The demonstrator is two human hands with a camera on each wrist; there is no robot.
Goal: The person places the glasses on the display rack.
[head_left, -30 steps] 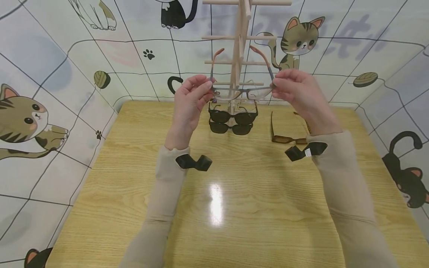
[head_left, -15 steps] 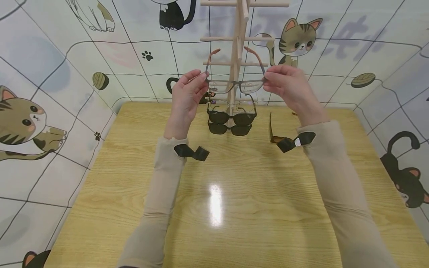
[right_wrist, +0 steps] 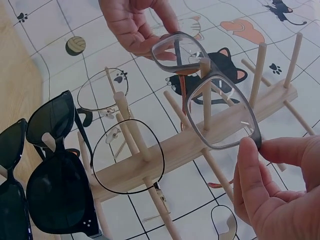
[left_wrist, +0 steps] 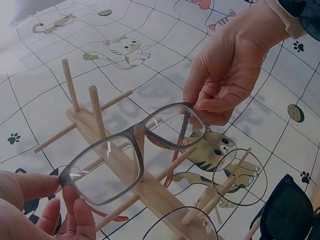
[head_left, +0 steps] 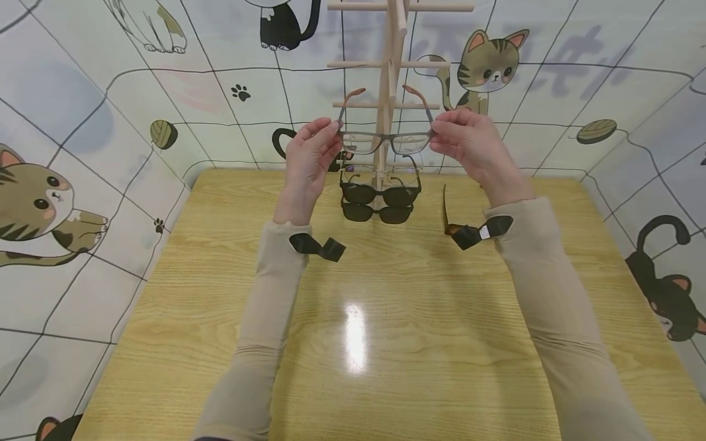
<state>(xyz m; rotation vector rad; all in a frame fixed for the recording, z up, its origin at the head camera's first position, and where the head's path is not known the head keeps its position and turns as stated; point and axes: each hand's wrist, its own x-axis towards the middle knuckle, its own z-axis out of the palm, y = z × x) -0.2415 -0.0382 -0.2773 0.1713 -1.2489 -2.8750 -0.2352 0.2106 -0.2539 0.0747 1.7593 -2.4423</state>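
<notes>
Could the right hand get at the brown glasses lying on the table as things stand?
Probably not at once: the right hand pinches one end of the grey glasses. The brown glasses lie below that wrist, with nothing over them but the wrist camera.

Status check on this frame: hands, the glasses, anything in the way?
Left hand and right hand each pinch an end of the grey glasses. Glasses level at the wooden rack, temples open. Wire-rimmed pair and black sunglasses hang just below.

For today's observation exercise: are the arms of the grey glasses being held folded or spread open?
Spread open. On the grey glasses, both arms reach back past the wooden rack, one either side of its post.
</notes>
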